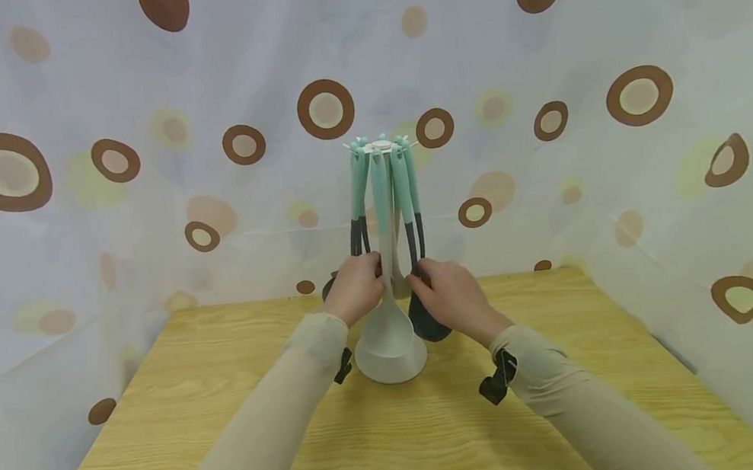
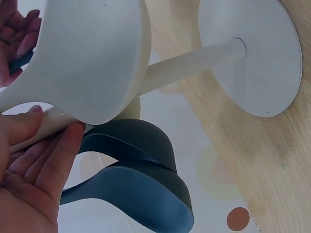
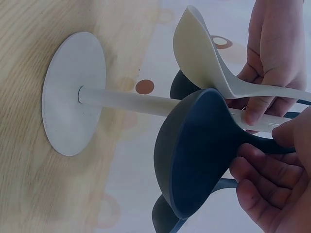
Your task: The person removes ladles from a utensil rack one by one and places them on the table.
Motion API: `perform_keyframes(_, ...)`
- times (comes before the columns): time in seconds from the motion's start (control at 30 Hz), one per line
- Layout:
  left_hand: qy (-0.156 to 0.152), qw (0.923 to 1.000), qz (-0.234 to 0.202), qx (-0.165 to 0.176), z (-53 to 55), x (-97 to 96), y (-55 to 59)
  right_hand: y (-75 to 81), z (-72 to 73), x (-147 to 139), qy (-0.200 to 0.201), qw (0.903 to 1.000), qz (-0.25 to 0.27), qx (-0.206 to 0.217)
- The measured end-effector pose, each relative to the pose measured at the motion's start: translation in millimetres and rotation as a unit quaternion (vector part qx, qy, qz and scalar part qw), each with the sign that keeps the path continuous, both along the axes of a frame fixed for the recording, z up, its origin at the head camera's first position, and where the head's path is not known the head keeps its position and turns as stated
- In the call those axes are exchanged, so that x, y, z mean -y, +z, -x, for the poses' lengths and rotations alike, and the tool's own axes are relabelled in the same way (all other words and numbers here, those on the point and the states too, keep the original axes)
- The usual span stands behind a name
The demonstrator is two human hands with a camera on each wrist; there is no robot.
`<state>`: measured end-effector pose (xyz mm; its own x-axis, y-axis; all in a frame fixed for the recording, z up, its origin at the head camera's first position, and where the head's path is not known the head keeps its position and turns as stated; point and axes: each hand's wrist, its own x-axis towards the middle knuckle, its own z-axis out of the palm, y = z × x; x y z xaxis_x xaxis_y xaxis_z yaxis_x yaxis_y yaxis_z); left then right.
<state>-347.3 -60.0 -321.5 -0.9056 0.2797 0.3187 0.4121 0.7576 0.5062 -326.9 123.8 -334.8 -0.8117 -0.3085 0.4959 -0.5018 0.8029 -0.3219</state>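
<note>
A white utensil stand (image 1: 393, 371) stands upright on the wooden table, hung with several kitchen tools with mint-green handle ends. My left hand (image 1: 353, 289) grips its white pole (image 2: 182, 68) between thumb and fingers, behind the hanging cream ladle (image 1: 387, 329). With my right hand (image 1: 454, 296) I pinch the neck of a dark ladle (image 3: 199, 155) at the stand's right side. That ladle's mint handle still reaches up to the rack (image 1: 381, 145). Two dark utensils hang beyond my left fingers; the nearer one is a dark scoop-shaped head (image 2: 146, 194).
The round base (image 3: 73, 97) rests flat on the wooden table (image 1: 229, 404). A white curtain (image 1: 369, 29) with brown circles hangs close behind the table and along both sides. Each wrist carries a black strap mount (image 1: 498, 378).
</note>
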Motion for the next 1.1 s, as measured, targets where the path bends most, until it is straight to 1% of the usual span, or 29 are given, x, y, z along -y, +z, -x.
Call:
perform_keyframes(0.2,0.002,1.0,0.004,-0.004,-0.6,-1.7,-0.7,3.2,-5.7,-3,0.004,1.0,0.001,0.0)
perform_keyframes(0.37,0.005,0.9998,0.01,-0.014,2.1,-3.0,-3.7,8.4,-11.4,-8,0.002,1.0,-0.005,-0.008)
perform_keyframes(0.5,0.005,0.9995,0.018,-0.025,4.1,-4.2,-4.1,13.7,-18.3,-14,0.003,0.9998,-0.01,-0.016)
perform_keyframes(0.6,0.007,0.9994,0.024,-0.024,3.9,-4.6,-3.3,17.5,-24.7,-20,0.007,0.9998,-0.011,-0.018)
perform_keyframes(0.77,0.008,0.9998,0.017,-0.009,1.7,-4.1,-1.9,20.2,-32.4,-34,0.007,0.9994,-0.025,-0.02)
perform_keyframes(0.9,0.008,0.9999,0.012,-0.006,0.6,-2.7,-1.7,19.1,-36.6,-48,0.007,0.999,-0.038,-0.02)
perform_keyframes(1.03,0.007,0.9998,0.014,-0.008,0.9,-1.4,-2.9,15.6,-35.8,-66,-0.002,0.9988,-0.046,-0.015)
perform_keyframes(1.1,0.008,0.9998,0.015,-0.01,1.3,-0.9,-3.4,13.9,-34.2,-74,-0.008,0.999,-0.044,-0.003)
